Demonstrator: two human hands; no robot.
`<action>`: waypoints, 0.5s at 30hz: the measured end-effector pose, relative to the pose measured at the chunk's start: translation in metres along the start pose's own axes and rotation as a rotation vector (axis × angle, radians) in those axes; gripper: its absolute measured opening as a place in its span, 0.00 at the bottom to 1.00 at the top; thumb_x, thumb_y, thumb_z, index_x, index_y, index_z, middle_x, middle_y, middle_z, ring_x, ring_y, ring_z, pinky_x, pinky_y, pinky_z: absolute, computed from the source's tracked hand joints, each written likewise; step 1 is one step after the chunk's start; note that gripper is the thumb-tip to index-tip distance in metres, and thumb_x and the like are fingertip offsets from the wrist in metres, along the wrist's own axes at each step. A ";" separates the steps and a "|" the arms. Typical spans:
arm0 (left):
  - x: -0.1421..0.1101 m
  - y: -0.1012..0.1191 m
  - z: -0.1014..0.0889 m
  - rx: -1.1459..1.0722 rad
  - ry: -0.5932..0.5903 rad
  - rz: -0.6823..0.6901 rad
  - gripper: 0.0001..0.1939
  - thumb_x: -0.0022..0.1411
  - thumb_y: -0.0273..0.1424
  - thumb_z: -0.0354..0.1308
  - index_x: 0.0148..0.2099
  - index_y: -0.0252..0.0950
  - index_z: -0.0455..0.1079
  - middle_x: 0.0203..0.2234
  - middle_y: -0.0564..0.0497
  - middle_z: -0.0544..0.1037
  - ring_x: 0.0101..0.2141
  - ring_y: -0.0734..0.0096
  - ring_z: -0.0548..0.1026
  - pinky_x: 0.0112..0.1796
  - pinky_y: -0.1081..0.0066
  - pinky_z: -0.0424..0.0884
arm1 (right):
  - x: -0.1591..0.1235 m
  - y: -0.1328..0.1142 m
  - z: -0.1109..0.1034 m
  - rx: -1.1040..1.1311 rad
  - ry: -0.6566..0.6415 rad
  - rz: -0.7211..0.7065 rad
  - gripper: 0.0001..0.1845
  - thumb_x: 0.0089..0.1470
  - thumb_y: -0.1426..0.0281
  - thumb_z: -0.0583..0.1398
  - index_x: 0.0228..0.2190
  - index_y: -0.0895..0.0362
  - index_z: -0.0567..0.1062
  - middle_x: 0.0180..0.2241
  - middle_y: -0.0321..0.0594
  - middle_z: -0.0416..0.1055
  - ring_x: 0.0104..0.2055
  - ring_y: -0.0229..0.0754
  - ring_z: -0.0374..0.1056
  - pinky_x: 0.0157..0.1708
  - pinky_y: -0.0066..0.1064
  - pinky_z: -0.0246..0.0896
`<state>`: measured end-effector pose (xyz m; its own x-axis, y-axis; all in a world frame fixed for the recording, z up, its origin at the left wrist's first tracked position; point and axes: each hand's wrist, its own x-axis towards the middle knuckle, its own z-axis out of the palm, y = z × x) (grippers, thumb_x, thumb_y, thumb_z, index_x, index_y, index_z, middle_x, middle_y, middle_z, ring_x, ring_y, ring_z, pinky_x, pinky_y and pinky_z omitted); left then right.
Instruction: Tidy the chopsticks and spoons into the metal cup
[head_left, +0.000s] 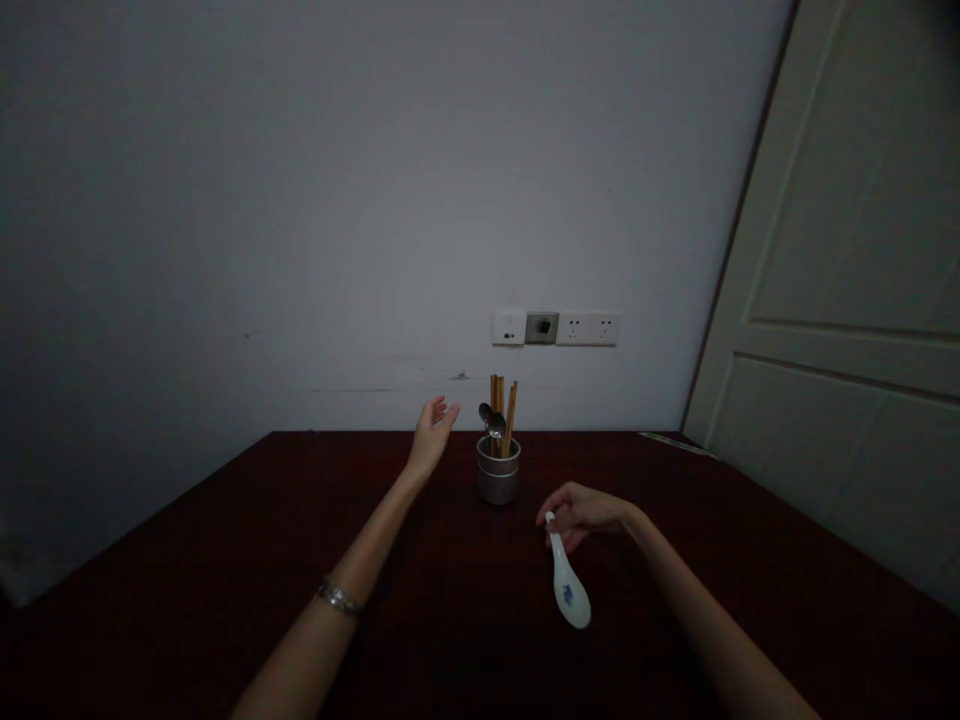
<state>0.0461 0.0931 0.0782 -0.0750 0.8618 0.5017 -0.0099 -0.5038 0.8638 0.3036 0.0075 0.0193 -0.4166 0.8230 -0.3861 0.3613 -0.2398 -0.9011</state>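
Note:
Between my hands stands a grey utensil holder (pixel 498 482), upright on the dark red table. Several wooden chopsticks (pixel 511 415) and two metal spoons (pixel 496 426) stick up out of it. My right hand (pixel 581 512), in front and to the right of the holder, pinches the handle end of a white ceramic soup spoon (pixel 571 595) with a blue mark. The spoon's bowl points down toward me. To the left of the holder, my left hand (pixel 433 437) is raised with its fingers apart, holding nothing and not touching the holder.
The dark red table (pixel 225 540) reaches back to a pale wall (pixel 360 200). Wall sockets (pixel 587 329) sit above its far edge, behind the holder. A panelled door (pixel 847 300) stands at the right. A thin light strip (pixel 679 443) lies near the back right corner.

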 end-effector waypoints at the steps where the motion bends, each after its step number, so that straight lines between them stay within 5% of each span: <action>1: -0.001 0.004 -0.001 0.003 0.007 0.012 0.22 0.52 0.41 0.56 0.46 0.33 0.63 0.43 0.41 0.70 0.45 0.64 0.68 0.45 0.65 0.63 | -0.001 -0.002 0.000 0.006 0.006 -0.020 0.18 0.37 0.69 0.65 0.34 0.62 0.74 0.27 0.44 0.75 0.27 0.39 0.72 0.26 0.26 0.69; 8: -0.021 0.034 0.006 0.108 0.080 0.139 0.16 0.55 0.37 0.53 0.42 0.33 0.64 0.35 0.46 0.72 0.36 0.70 0.70 0.33 0.72 0.66 | -0.017 -0.029 0.002 0.121 0.195 -0.198 0.15 0.40 0.70 0.64 0.33 0.62 0.73 0.29 0.45 0.75 0.27 0.38 0.71 0.28 0.28 0.70; 15: -0.047 0.074 0.012 0.486 -0.255 0.361 0.07 0.53 0.32 0.54 0.30 0.34 0.69 0.29 0.50 0.72 0.29 0.74 0.69 0.32 0.73 0.64 | -0.031 -0.063 0.002 0.307 0.530 -0.368 0.11 0.40 0.73 0.63 0.31 0.61 0.73 0.28 0.44 0.76 0.29 0.41 0.72 0.28 0.28 0.71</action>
<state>0.0608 0.0162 0.1186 0.2504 0.6610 0.7074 0.4281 -0.7310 0.5315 0.2926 -0.0041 0.0876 0.0233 0.9992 0.0311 -0.0080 0.0313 -0.9995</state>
